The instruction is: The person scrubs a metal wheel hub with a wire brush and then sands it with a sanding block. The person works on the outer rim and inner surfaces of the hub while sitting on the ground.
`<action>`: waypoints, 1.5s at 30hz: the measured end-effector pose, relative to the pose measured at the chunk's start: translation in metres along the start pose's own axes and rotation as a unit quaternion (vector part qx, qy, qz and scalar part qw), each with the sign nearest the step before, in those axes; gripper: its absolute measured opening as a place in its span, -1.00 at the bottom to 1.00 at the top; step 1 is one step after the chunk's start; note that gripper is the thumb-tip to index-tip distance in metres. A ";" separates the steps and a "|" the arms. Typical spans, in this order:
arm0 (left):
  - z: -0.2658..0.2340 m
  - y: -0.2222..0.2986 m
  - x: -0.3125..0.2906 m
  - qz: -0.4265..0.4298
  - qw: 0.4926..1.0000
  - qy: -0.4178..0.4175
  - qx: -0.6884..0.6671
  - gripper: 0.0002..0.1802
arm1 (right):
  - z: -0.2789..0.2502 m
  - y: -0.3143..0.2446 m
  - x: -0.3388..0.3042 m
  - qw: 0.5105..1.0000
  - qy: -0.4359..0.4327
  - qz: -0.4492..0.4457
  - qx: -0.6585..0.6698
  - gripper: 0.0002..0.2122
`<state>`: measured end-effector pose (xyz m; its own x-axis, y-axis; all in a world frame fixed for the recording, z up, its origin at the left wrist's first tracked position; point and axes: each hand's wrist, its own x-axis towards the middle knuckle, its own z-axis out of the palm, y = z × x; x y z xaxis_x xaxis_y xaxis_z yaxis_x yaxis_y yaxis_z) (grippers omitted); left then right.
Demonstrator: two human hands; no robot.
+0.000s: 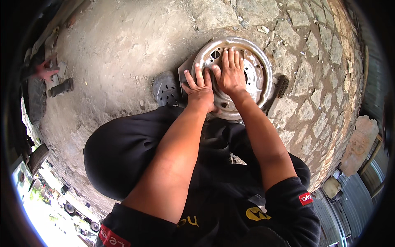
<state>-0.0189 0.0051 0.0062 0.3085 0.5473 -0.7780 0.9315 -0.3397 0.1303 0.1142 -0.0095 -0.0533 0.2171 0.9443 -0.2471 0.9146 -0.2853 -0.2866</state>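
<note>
A round steel wheel rim (265,68) lies on the ground in front of me, its bare metal scuffed and shiny, with bolts and holes in its face. My left hand (200,95) rests on its left side, fingers spread and thumb out. Flat on the rim's face, left of the centre hole, lies my right hand (231,77) with its fingers stretched out. Neither hand grips anything visible; what lies under the palms is hidden. Just right of the rim is a wire brush (282,87) with dark bristles. Part of a flat plate (184,71) shows under the rim's left edge.
A grey clog (166,89) on my foot stands left of the rim. Farther left are a dark cylindrical piece (61,87), a red metal part (45,71) and a tyre (38,158). Uneven stone paving (304,76) runs right, toward a slab (360,144) and corrugated sheets (358,201).
</note>
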 end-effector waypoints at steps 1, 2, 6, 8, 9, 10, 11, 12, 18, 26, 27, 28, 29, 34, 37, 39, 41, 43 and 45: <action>0.000 0.000 0.002 0.000 1.000 0.000 0.001 0.82 | 0.001 0.001 0.002 1.000 0.005 -0.005 -0.003 -0.22; 0.000 0.000 0.004 0.001 1.000 0.000 0.001 0.82 | 0.003 0.002 0.004 1.000 0.011 -0.009 -0.006 -0.23; -0.003 -0.002 0.002 0.002 1.000 -0.014 -0.010 0.82 | 0.006 0.014 -0.019 0.999 0.002 -0.051 -0.009 -0.26; -0.002 -0.001 0.004 -0.001 1.000 -0.002 -0.006 0.83 | 0.008 0.018 -0.018 0.998 0.004 -0.054 -0.014 -0.27; 0.000 -0.001 0.004 -0.002 1.000 0.003 -0.001 0.83 | 0.006 0.014 -0.008 0.999 0.009 -0.048 -0.008 -0.27; 0.000 -0.001 0.005 -0.005 1.000 0.003 0.003 0.83 | 0.001 0.009 0.004 0.999 0.017 -0.039 0.003 -0.28; 0.001 -0.001 0.005 -0.004 1.000 0.005 -0.001 0.83 | 0.000 0.005 0.008 0.999 0.019 -0.028 0.006 -0.28; 0.001 -0.002 0.006 -0.003 1.000 0.006 -0.005 0.83 | 0.000 0.001 0.012 1.000 0.021 -0.018 0.009 -0.28; 0.000 -0.001 0.006 0.000 1.000 0.000 -0.007 0.84 | 0.008 0.020 -0.021 0.998 0.020 -0.054 -0.004 -0.30; -0.007 -0.001 0.005 0.005 0.999 -0.032 -0.013 0.85 | 0.008 0.019 -0.016 0.999 0.010 -0.046 0.008 -0.29; -0.006 -0.001 0.005 0.005 0.999 -0.028 -0.015 0.85 | 0.006 0.018 -0.024 0.998 0.027 -0.054 0.000 -0.29; -0.005 -0.001 0.005 0.006 1.000 -0.024 -0.017 0.85 | 0.006 0.017 -0.022 0.999 0.021 -0.044 0.005 -0.29; -0.004 -0.001 0.005 0.007 1.000 -0.019 -0.018 0.85 | 0.005 0.016 -0.017 0.999 0.015 -0.035 0.010 -0.29; 0.005 -0.004 0.008 0.002 1.000 0.012 -0.015 0.82 | 0.005 0.000 0.005 0.999 0.029 -0.011 0.020 -0.27; 0.002 -0.001 0.005 0.001 1.000 -0.001 -0.017 0.82 | 0.008 0.006 -0.027 0.999 0.010 -0.030 0.008 -0.27; 0.001 0.000 0.004 0.003 1.000 0.005 -0.018 0.82 | 0.004 0.005 -0.020 1.000 0.002 -0.014 0.012 -0.27; 0.002 -0.001 0.005 -0.002 1.000 0.011 -0.014 0.82 | 0.002 -0.002 0.000 0.999 0.018 -0.010 0.031 -0.27; 0.002 -0.003 0.005 -0.002 1.000 0.004 -0.013 0.82 | 0.005 -0.005 0.007 0.999 0.012 0.006 0.034 -0.27; 0.001 -0.002 0.006 -0.002 1.000 -0.001 -0.011 0.82 | 0.012 -0.003 0.001 0.999 0.015 0.006 0.039 -0.25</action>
<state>-0.0191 0.0089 0.0006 0.3042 0.5465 -0.7802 0.9366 -0.3212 0.1401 0.1080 -0.0097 -0.0641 0.2392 0.9448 -0.2237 0.8825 -0.3076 -0.3558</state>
